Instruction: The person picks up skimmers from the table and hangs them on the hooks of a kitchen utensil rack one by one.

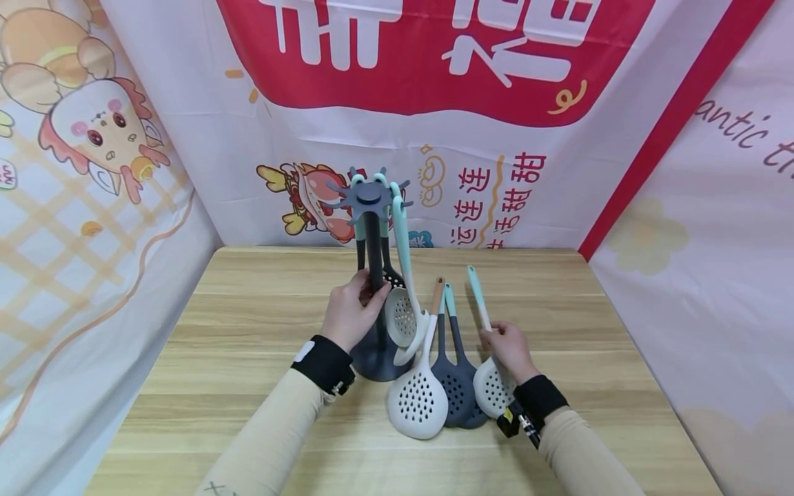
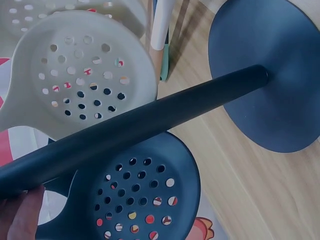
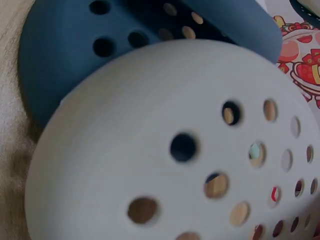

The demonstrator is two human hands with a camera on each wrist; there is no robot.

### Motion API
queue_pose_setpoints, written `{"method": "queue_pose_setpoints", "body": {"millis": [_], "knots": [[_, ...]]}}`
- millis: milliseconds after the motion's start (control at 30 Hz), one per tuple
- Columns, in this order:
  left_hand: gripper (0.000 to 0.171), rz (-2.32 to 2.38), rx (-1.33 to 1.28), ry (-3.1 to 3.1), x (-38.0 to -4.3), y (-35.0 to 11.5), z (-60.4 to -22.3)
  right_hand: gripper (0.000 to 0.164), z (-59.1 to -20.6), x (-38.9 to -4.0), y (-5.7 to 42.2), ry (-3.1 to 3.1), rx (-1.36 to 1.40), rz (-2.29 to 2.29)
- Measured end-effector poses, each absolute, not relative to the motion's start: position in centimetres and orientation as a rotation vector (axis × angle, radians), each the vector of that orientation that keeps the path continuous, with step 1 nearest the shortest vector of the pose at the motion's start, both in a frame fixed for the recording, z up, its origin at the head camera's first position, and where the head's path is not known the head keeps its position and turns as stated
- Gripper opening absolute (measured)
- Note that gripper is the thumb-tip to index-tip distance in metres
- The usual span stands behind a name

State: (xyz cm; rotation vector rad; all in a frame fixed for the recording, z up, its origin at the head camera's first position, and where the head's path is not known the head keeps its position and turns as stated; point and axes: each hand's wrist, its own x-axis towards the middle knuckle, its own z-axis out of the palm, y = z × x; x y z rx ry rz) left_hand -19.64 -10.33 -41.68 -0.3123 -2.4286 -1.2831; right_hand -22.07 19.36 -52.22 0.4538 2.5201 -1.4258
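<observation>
My left hand (image 1: 353, 310) grips the dark post (image 2: 145, 122) of a utensil stand, whose round base (image 2: 270, 60) is on the table. From the stand's top rack (image 1: 369, 196) hang a light skimmer (image 2: 85, 75), a dark skimmer (image 2: 140, 190) and a white utensil with a mint handle (image 1: 402, 255). My right hand (image 1: 511, 355) holds a white skimmer (image 3: 110, 145) by its handle, the mint end (image 1: 476, 284) pointing to the back. That skimmer's perforated head lies below the hand, overlapping a dark blue skimmer (image 3: 55, 55) in the right wrist view.
Between the hands, a white skimmer with a wood-coloured handle end (image 1: 419, 406) and two dark blue skimmers (image 1: 451, 386) with mint handle ends lie side by side on the wooden table (image 1: 236, 331). A printed cloth (image 1: 372, 131) hangs behind the table's back edge.
</observation>
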Motion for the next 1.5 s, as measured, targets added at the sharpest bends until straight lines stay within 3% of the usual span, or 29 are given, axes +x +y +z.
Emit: {"method": "queue_pose_setpoints", "body": {"millis": [600, 1000, 1500], "knots": [[0.025, -1.397, -0.438, -2.354, -19.9, -10.4, -41.5, 0.039, -49.9, -22.0, 18.4, 2.735, 0.32, -1.392], [0.018, -1.387, -0.494, -2.32, -19.8, -10.6, -41.6, 0.037, -49.2, -21.7, 18.0, 2.723, 0.289, -1.453], [0.025, -1.381, -0.491, -2.248, -20.1, -10.9, -42.2, 0.039, -48.9, -21.6, 17.7, 2.722, 0.261, -1.474]]}}
